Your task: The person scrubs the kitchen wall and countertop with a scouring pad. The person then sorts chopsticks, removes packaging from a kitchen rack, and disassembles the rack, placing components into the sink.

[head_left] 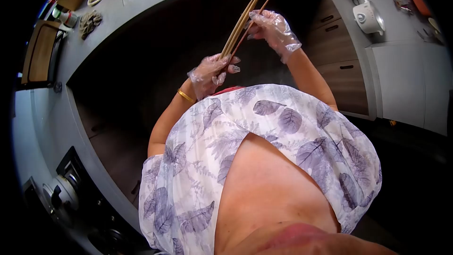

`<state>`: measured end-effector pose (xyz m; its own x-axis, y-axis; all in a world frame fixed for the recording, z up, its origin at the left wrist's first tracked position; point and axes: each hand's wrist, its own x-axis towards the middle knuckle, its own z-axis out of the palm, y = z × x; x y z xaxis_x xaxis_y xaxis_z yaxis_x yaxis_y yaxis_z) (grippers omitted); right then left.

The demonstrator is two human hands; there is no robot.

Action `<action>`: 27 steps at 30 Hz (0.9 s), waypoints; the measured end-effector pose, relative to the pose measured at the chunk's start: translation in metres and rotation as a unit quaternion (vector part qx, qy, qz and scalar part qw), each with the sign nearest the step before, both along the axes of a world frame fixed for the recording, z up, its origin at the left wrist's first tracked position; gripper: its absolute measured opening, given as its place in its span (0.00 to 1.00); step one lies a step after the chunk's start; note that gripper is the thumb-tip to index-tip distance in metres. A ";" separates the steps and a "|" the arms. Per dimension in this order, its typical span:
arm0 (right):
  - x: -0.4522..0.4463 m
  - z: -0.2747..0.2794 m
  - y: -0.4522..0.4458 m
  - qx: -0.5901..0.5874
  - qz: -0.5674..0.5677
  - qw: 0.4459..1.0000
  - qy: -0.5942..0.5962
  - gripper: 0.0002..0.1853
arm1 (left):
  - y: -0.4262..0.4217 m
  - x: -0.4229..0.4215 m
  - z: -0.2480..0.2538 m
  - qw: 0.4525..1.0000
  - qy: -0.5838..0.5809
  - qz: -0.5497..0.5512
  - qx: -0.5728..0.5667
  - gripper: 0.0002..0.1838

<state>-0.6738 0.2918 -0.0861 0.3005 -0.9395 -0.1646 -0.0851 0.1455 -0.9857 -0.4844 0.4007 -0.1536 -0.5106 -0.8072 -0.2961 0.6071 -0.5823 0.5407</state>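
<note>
My left hand, in a clear plastic glove, is closed around the lower ends of several thin wooden chopsticks. They slant up and to the right, out in front of my chest. One darker, reddish chopstick stands a little apart from the pale ones on the right side. My right hand, also gloved, pinches this darker chopstick near its upper end. A bit of red material shows just below my left hand, partly hidden by my printed top.
Grey counters curve around me. At left are a wooden board, a bottle and a bundled cloth. A pot sits by the black stove at lower left. A white cooker stands at right above wooden drawers.
</note>
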 end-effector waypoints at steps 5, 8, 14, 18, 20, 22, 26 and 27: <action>0.003 -0.023 -0.015 0.041 0.062 0.995 -0.064 0.17 | -0.001 0.006 0.005 0.998 -0.051 -0.021 0.007 0.15; 0.009 -0.033 -0.019 0.069 0.031 0.997 -0.005 0.16 | -0.005 0.009 0.006 0.995 -0.092 -0.049 -0.008 0.22; 0.032 -0.014 -0.010 0.142 -0.052 0.981 -0.125 0.14 | 0.005 0.025 0.023 0.994 0.097 0.016 0.038 0.48; 0.028 -0.019 -0.010 0.162 -0.049 0.977 -0.133 0.13 | 0.011 0.029 0.020 0.991 0.119 0.043 0.049 0.50; 0.027 -0.023 -0.010 0.187 -0.077 0.974 -0.103 0.12 | 0.013 0.030 0.019 0.991 0.114 0.047 0.045 0.50; 0.031 -0.018 -0.007 0.199 -0.094 0.970 -0.098 0.12 | 0.014 0.030 0.020 0.991 0.104 0.046 0.065 0.50; 0.029 -0.017 -0.005 0.205 -0.093 0.965 -0.137 0.13 | 0.014 0.032 0.018 0.991 0.110 0.033 0.071 0.46; 0.028 -0.018 -0.006 0.208 -0.092 0.962 -0.149 0.14 | 0.014 0.032 0.019 0.991 0.110 0.031 0.072 0.45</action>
<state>-0.6457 0.2861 -0.1046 0.2268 -0.8530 -0.4701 0.2564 0.5179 -0.8161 -0.4522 0.4148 -0.1343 -0.5258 -0.7968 -0.2979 0.7380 -0.6014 0.3061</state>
